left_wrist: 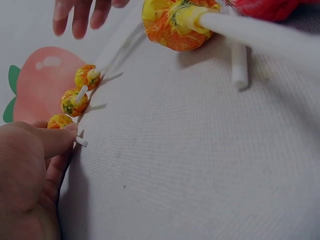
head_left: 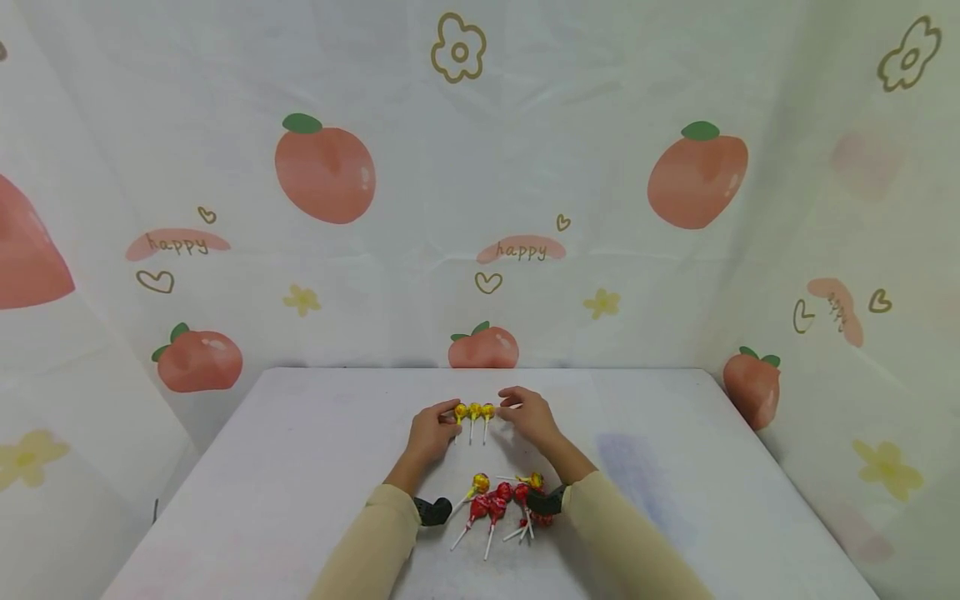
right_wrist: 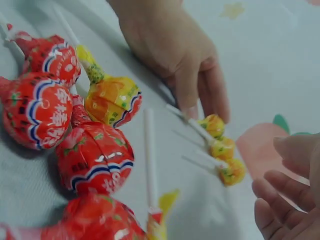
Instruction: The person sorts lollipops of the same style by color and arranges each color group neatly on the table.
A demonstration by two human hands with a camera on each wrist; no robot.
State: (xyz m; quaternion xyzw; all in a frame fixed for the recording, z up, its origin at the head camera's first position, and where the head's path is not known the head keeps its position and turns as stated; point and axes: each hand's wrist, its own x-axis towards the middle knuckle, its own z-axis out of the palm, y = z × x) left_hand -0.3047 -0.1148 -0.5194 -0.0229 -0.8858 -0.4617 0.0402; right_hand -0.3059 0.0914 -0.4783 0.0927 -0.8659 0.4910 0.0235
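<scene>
Three yellow-wrapped lollipops stand side by side in a row at the far part of the table, white sticks toward me. My left hand pinches the leftmost lollipop between thumb and fingers. Beside it are the middle lollipop and the rightmost lollipop, their sticks parallel. Just right of the row is my right hand. In the right wrist view its fingers are spread and relaxed, apart from the lollipops and holding nothing.
Nearer me, between the forearms, lies a loose pile of several red lollipops with a yellow lollipop at its left and another yellow lollipop at its right. The white table meets a printed curtain behind.
</scene>
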